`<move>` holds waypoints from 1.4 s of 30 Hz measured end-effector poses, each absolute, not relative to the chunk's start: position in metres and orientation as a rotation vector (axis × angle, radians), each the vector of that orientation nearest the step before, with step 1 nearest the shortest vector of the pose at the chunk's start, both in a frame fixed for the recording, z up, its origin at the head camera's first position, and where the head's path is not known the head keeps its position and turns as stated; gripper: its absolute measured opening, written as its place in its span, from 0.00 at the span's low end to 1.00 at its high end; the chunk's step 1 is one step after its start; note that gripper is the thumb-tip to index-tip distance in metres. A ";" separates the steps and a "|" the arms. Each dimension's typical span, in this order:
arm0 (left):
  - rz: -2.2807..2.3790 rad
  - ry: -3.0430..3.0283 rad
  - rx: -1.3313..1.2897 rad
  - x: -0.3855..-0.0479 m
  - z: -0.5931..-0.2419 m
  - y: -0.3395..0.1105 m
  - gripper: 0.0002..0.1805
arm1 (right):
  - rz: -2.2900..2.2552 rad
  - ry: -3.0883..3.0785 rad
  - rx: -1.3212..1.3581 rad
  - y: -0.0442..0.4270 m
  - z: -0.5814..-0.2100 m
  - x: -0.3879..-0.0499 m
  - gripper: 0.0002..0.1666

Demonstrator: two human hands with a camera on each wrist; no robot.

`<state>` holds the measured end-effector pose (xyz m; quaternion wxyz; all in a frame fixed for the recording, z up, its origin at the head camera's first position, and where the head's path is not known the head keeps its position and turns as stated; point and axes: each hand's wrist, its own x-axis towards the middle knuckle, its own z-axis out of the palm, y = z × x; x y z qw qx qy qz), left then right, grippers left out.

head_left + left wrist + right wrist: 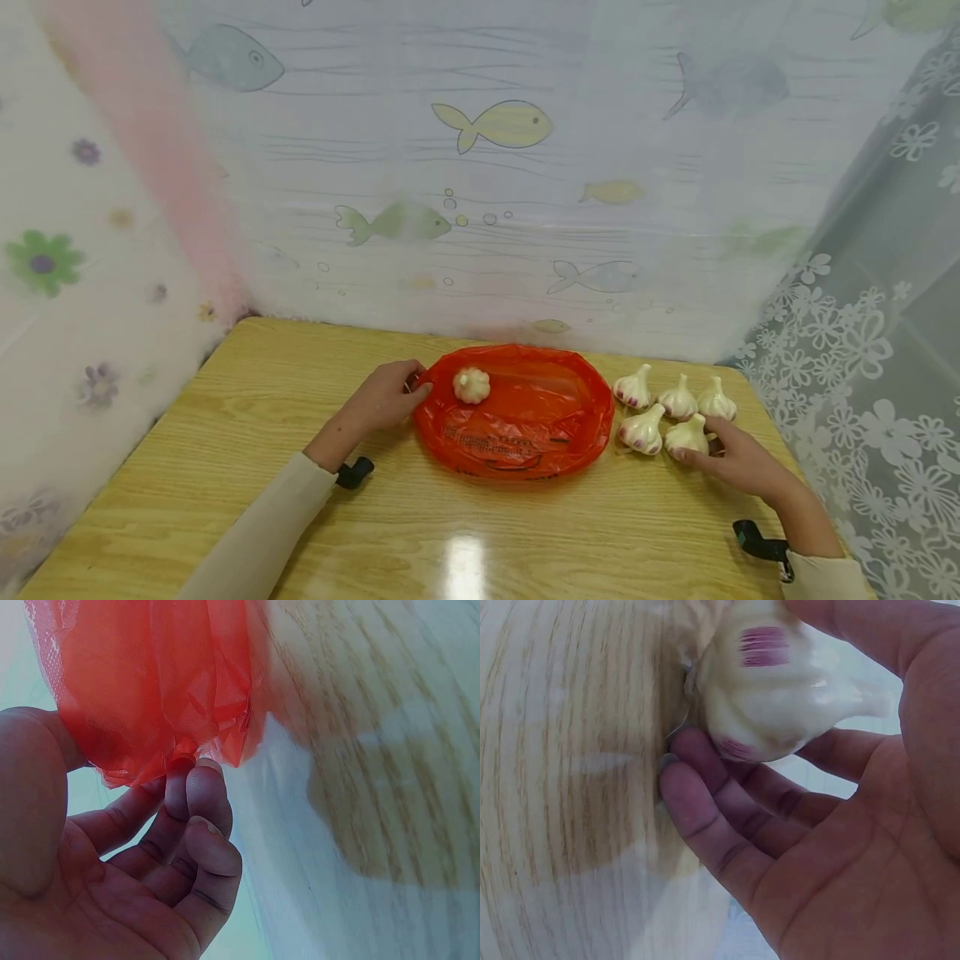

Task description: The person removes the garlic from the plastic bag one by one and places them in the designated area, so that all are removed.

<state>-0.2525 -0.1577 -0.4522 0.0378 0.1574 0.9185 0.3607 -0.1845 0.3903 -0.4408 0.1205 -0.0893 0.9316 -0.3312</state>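
Observation:
A red plastic bag (525, 467) lies spread in an oval on the table, its rim rolled outward and dark print on its inside. One white garlic bulb (472, 386) sits inside it at the left. At the bag's left rim, my left hand (382, 396) pinches the plastic; in the left wrist view the fingers curl beneath the gathered red film (150, 690). Several garlic bulbs with purple patches stand right of the bag. My right hand (738, 458) grips the front right garlic bulb (686, 434), with thumb and fingers about its sides in the right wrist view.
The wooden table (465, 533) has rounded far corners. A pale curtain with fish drawings (495, 275) hangs behind its far edge, and a lace-flowered curtain (885, 433) hangs along the right. Other garlic bulbs (641, 429) stand close beside the gripped one.

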 end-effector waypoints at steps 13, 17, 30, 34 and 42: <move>1.107 2.823 0.495 -0.253 -0.453 -0.159 0.10 | -0.944 2.722 -0.282 0.389 -0.434 -0.181 0.40; 1.099 2.823 0.495 -0.254 -0.453 -0.159 0.11 | -0.917 2.739 -0.306 0.388 -0.431 -0.180 0.41; 1.080 2.827 0.484 -0.254 -0.452 -0.158 0.11 | -0.797 2.865 -0.483 0.386 -0.420 -0.173 0.39; 1.072 2.831 0.473 -0.254 -0.453 -0.159 0.11 | -0.747 2.939 -0.523 0.381 -0.411 -0.169 0.39; 1.077 2.840 0.500 -0.253 -0.452 -0.158 0.10 | -0.724 3.055 -0.574 0.365 -0.394 -0.164 0.38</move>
